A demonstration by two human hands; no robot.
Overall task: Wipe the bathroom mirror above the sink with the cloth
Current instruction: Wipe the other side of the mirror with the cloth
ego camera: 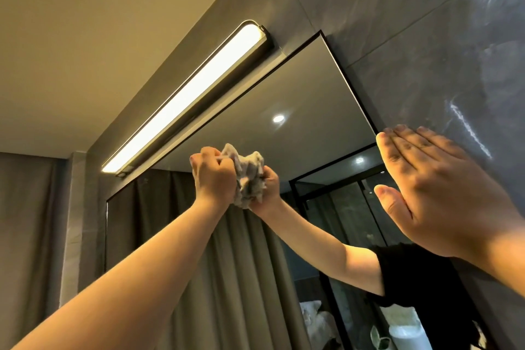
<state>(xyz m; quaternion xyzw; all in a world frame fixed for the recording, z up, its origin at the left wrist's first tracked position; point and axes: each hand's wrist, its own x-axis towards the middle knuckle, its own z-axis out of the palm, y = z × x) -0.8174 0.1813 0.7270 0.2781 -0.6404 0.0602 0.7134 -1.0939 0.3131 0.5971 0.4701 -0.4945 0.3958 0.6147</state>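
Flat right hand, fingers wide, rests on glossy grey tile wall; left hand presses crumpled pale cloth on smooth black-framed rectangular mirror.

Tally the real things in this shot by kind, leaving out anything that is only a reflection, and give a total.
Hands: 2, the left hand gripping the cloth, the right hand flat against the wall
Cloths: 1, the cloth bunched against the glass
Mirrors: 1, the mirror
Light bars: 1, the light bar above the mirror, lit
Total: 5
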